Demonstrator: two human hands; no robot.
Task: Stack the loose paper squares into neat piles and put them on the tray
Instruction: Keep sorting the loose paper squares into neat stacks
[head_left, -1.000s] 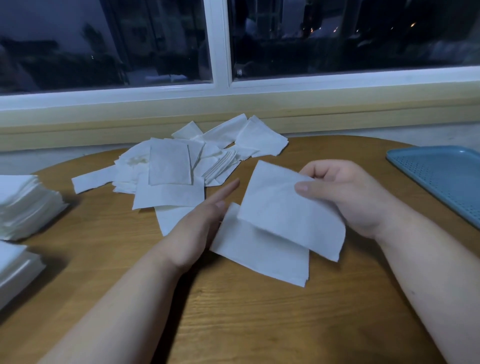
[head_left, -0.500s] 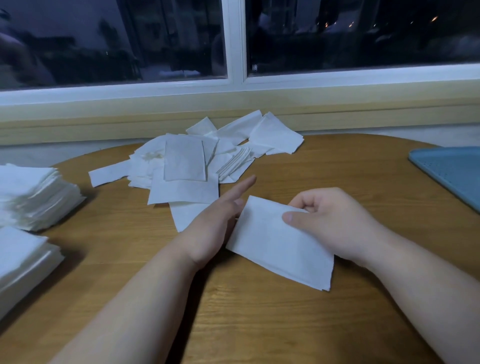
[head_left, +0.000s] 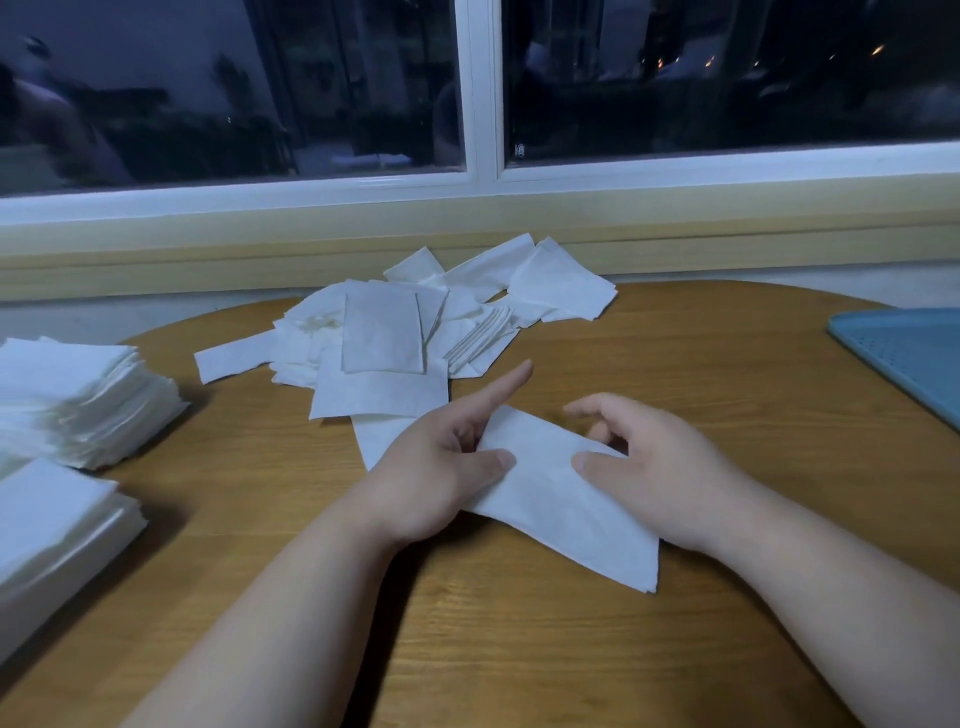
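A small stack of white paper squares (head_left: 550, 499) lies on the wooden table (head_left: 519, 649) in front of me. My left hand (head_left: 441, 467) pinches its left edge, thumb on top and index finger pointing straight out. My right hand (head_left: 654, 467) rests on the stack's right side with the thumb pressing down and the fingers lifted, loosely curled and blurred. A heap of loose paper squares (head_left: 395, 332) is spread just beyond my hands. At the right edge sits the blue tray (head_left: 909, 353), only partly in view, with nothing showing on that part.
Two tall neat piles of paper squares stand at the left: one further back (head_left: 78, 395), one nearer (head_left: 52, 530). A window sill and a dark window run behind the table. Bare wood lies between my hands and the tray.
My right hand has laid its square down onto the one on the table and lifted its fingers. My left hand has closed its thumb on the stack's left edge.
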